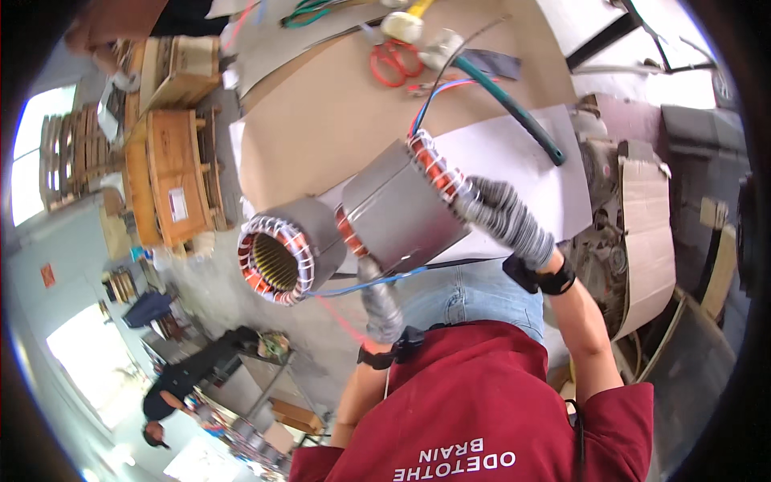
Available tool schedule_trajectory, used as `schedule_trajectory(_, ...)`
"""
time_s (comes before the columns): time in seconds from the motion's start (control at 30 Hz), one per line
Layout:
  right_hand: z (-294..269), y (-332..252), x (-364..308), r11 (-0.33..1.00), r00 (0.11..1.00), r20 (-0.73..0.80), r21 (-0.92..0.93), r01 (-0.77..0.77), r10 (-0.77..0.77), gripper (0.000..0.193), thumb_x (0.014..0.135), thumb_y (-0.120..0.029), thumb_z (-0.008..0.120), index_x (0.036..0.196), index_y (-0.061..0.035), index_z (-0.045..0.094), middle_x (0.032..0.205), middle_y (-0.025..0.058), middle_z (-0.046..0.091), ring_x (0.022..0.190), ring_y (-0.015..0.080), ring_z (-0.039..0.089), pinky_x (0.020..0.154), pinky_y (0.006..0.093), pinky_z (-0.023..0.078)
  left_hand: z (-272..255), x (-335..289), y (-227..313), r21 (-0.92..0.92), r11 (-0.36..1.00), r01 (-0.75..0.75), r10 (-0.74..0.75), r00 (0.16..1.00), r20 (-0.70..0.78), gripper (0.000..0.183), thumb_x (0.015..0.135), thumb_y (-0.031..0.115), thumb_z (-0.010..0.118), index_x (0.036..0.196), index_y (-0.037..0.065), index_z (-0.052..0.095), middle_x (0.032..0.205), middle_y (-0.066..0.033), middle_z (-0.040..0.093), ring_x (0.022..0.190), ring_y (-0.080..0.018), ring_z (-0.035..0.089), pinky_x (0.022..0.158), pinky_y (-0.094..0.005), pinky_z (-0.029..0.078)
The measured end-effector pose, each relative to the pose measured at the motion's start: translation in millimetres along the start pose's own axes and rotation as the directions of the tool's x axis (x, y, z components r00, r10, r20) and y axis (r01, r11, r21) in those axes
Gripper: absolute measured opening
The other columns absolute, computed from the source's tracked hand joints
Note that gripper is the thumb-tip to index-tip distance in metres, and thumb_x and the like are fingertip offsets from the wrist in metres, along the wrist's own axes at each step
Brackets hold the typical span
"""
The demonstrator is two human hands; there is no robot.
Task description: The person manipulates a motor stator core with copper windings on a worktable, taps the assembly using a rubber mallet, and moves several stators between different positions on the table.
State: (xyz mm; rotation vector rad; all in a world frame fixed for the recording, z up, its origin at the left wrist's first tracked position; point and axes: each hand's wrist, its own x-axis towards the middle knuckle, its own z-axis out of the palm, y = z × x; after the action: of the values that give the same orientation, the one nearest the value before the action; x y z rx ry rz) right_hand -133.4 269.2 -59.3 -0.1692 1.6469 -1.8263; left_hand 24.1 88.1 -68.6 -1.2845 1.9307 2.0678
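A grey motor stator (401,210) with laced orange end windings lies tilted over the table edge in front of me, between my hands. My left hand (381,309), in a grey knit glove, grips its lower left end; the fingertips are partly hidden by the core. At the opposite end, my gloved right hand (506,215) is closed round the laced winding. Red, blue and black leads rise from the far side of that end. To the left sits a second stator (321,229), its slotted bore facing me, with blue and pink leads trailing near my left wrist.
Brown cardboard (321,136) and white paper (554,193) cover the table. Beyond the stators lie a green-handled mallet (510,108), red-handled scissors (393,64) and another mallet (403,26). Wooden crates (178,177) stand left; motor parts (602,177) sit right. Another person (189,377) works lower left.
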Motion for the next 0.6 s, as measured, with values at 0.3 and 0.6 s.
schedule_trajectory(0.3, 0.3, 3.8, -77.4, 0.999, 0.983, -0.184, -0.047, 0.018, -0.026, 0.025, 0.074, -0.018, 0.062, 0.09, 0.0006, 0.057, 0.058, 0.0135, 0.05, 0.05, 0.0273, 0.051, 0.047, 0.0342, 0.039, 27.8, -23.4, 52.0, -0.121, 0.993, 0.002, 0.01, 0.995, 0.099, 0.045, 0.089, 0.037, 0.037, 0.126, 0.01, 0.037, 0.126, -0.0051, 0.04, 0.115, -0.018, 0.039, 0.096, -0.0356, 0.031)
schedule_trajectory(0.6, -29.8, 42.9, -79.1, 0.94, 0.945, -0.193, -0.269, 0.208, -0.264, 0.04, 0.073, -0.028, 0.057, 0.104, -0.0037, 0.055, 0.108, 0.016, 0.051, 0.099, 0.0306, 0.048, 0.084, 0.0384, 0.038, 36.9, 1.4, 86.7, -0.078, 0.996, 0.049, -0.058, 0.99, -0.129, 0.043, 0.088, 0.038, 0.041, 0.118, 0.008, 0.044, 0.116, -0.0052, 0.048, 0.106, -0.0174, 0.046, 0.09, -0.0341, 0.038)
